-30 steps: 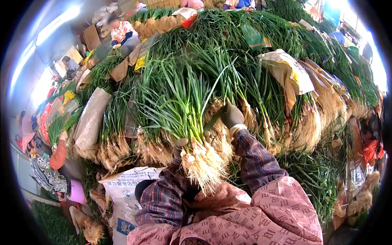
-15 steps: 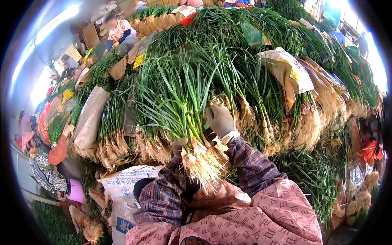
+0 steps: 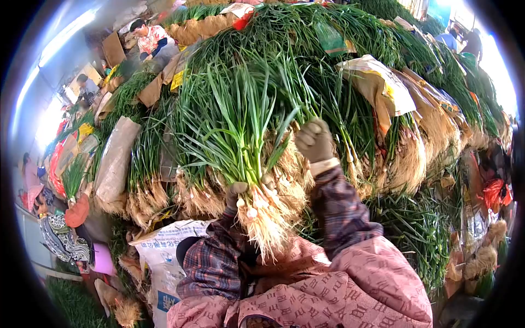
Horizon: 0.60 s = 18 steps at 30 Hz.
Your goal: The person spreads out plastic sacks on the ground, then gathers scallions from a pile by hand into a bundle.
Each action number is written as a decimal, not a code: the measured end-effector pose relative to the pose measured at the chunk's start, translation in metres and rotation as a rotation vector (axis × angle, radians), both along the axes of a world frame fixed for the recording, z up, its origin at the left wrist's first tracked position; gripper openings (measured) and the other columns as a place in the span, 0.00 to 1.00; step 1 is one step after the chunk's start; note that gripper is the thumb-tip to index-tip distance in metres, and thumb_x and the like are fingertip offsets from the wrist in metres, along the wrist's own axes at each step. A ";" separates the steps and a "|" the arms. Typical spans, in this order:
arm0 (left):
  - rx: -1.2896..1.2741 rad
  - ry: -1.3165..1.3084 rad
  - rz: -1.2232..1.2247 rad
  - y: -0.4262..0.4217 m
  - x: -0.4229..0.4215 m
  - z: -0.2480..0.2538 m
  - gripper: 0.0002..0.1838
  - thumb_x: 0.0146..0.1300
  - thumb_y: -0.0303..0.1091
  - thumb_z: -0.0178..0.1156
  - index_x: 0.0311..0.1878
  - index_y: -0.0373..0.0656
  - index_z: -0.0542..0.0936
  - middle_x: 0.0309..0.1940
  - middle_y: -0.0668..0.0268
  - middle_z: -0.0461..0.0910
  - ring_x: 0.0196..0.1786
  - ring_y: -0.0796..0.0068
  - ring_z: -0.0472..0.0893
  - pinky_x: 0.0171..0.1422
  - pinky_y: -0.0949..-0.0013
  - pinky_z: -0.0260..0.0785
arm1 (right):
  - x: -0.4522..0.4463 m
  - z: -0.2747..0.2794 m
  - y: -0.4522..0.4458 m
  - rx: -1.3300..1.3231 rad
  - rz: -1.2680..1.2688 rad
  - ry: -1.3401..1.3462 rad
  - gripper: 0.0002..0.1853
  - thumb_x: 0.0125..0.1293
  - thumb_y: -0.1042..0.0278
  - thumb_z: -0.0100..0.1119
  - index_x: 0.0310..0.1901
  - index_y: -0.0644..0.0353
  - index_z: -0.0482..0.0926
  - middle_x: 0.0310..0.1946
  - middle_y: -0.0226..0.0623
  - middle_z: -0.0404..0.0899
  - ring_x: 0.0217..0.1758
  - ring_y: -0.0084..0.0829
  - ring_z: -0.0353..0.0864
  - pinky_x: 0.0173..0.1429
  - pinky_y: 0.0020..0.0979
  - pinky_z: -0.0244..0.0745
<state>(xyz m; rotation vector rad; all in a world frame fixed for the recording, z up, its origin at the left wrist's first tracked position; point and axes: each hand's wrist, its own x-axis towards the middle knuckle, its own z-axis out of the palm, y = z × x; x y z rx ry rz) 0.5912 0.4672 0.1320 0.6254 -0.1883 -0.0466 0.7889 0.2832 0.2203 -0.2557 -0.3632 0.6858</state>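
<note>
My left hand [image 3: 236, 192], in a grey-beige glove, is wrapped round the base of a bunch of green garlic [image 3: 250, 158]. The bunch stands upright, long green leaves fanning up and away from me. Its small white bulbs and pale stringy roots [image 3: 265, 218] hang below the hand over my lap. My right hand [image 3: 315, 140], gloved alike, is raised right of the bunch with fingers curled closed. Green stalks adjoin it, but what is inside the fingers is hidden. Below and left of it lie more roots [image 3: 290, 169] of loose plants.
A large heap of green garlic [image 3: 306, 33] rises in front. A brown and white paper sack [image 3: 377, 87] lies on it at right, a rolled sack [image 3: 116, 158] at left. Beside my lap is a white printed bag [image 3: 169, 257]. Other people [image 3: 153, 41] sit around the heap.
My right hand has moved up and slightly right, away from the bunch, its fingers now curled. The left hand keeps its hold, with the bunch nearly in place.
</note>
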 end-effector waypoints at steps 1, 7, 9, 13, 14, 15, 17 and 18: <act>-0.012 -0.008 0.002 0.000 0.001 0.000 0.40 0.56 0.54 0.57 0.64 0.31 0.65 0.59 0.47 0.70 0.54 0.48 0.76 0.57 0.49 0.72 | -0.006 0.007 -0.027 -0.081 -0.030 -0.078 0.22 0.70 0.59 0.46 0.15 0.43 0.59 0.10 0.15 0.54 0.11 0.15 0.49 0.14 0.22 0.50; -0.071 -0.181 -0.017 0.001 0.008 -0.007 0.29 0.58 0.42 0.57 0.59 0.33 0.70 0.60 0.54 0.71 0.61 0.56 0.73 0.66 0.50 0.66 | -0.001 -0.090 -0.215 -1.845 0.691 -1.691 0.25 0.68 0.42 0.51 0.46 0.57 0.82 0.40 0.36 0.83 0.40 0.28 0.82 0.48 0.33 0.76; -0.002 -0.224 -0.004 -0.007 0.013 0.004 0.32 0.59 0.41 0.56 0.63 0.33 0.65 0.58 0.55 0.73 0.61 0.57 0.74 0.66 0.51 0.65 | -0.001 -0.079 -0.171 -1.913 0.576 -1.698 0.26 0.66 0.39 0.52 0.45 0.55 0.83 0.40 0.38 0.83 0.40 0.30 0.82 0.50 0.35 0.76; -0.194 -0.077 -0.008 -0.032 0.008 0.048 0.40 0.57 0.46 0.62 0.67 0.32 0.61 0.55 0.50 0.74 0.56 0.50 0.76 0.64 0.44 0.67 | -0.005 -0.028 -0.058 -2.060 0.148 -1.083 0.26 0.63 0.38 0.53 0.36 0.55 0.85 0.32 0.41 0.84 0.36 0.35 0.83 0.45 0.42 0.78; -0.193 -0.101 -0.018 -0.034 0.006 0.056 0.40 0.57 0.45 0.62 0.67 0.32 0.61 0.57 0.50 0.73 0.57 0.49 0.75 0.65 0.44 0.65 | 0.002 -0.050 -0.045 -1.996 -0.010 -1.183 0.24 0.63 0.40 0.53 0.34 0.56 0.84 0.31 0.42 0.84 0.35 0.36 0.83 0.44 0.42 0.77; -0.190 -0.127 -0.025 -0.035 0.005 0.065 0.40 0.57 0.45 0.62 0.67 0.33 0.61 0.58 0.49 0.73 0.58 0.48 0.75 0.67 0.44 0.64 | 0.005 -0.065 -0.034 -1.920 -0.168 -1.281 0.23 0.63 0.43 0.54 0.32 0.57 0.84 0.30 0.42 0.83 0.34 0.37 0.83 0.42 0.41 0.77; -0.160 -0.180 -0.010 -0.022 0.013 0.047 0.38 0.63 0.48 0.56 0.68 0.32 0.59 0.62 0.43 0.67 0.58 0.47 0.75 0.66 0.43 0.65 | -0.012 -0.043 -0.034 -1.825 -0.315 -1.204 0.14 0.62 0.57 0.55 0.36 0.60 0.82 0.28 0.44 0.81 0.31 0.39 0.82 0.40 0.37 0.78; -0.114 -0.199 0.004 -0.018 0.017 0.045 0.37 0.64 0.48 0.55 0.68 0.31 0.59 0.62 0.43 0.68 0.58 0.47 0.75 0.65 0.44 0.67 | -0.031 -0.023 -0.038 -1.767 -0.465 -1.226 0.13 0.62 0.58 0.55 0.33 0.59 0.81 0.26 0.42 0.81 0.28 0.37 0.81 0.37 0.36 0.77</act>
